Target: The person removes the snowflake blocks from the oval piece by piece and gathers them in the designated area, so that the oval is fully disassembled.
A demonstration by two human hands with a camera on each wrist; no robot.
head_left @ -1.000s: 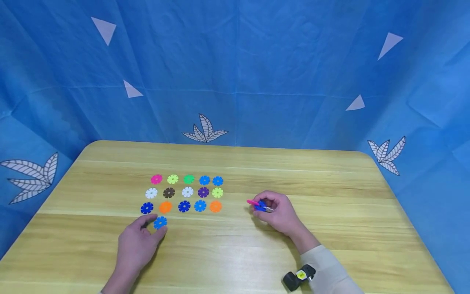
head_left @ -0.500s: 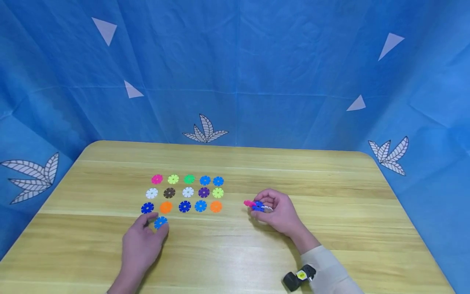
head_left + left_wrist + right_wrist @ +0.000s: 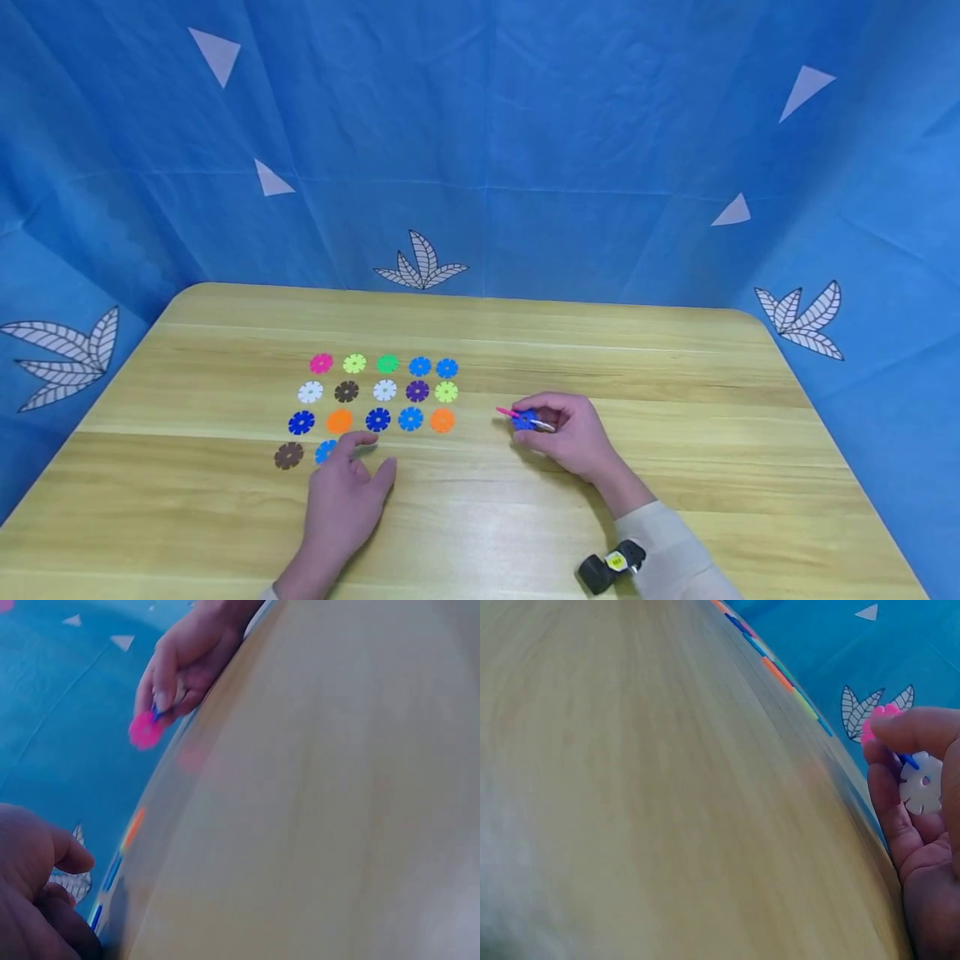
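Note:
In the head view my right hand [image 3: 567,435] pinches a small joined piece of snowflake discs: a blue disc [image 3: 524,419] with a pink disc [image 3: 145,730] on one edge and a white disc [image 3: 922,784] on the other. My left hand [image 3: 347,500] is over the front of the disc rows, thumb and forefinger apart with nothing between them. Its forefinger is right by an orange disc [image 3: 340,422], and it partly covers a light blue disc [image 3: 325,452]. Left of that lies a brown disc [image 3: 288,455].
Loose snowflake discs lie flat in rows on the wooden table [image 3: 675,375], among them a green disc [image 3: 387,363] and a purple disc [image 3: 417,391]. A black wrist camera [image 3: 611,566] sits by the right sleeve. Behind the table hangs a blue cloth [image 3: 600,125].
My left hand has moved right, away from around the light blue disc, uncovering the brown disc. In my right hand the joined discs have turned a little.

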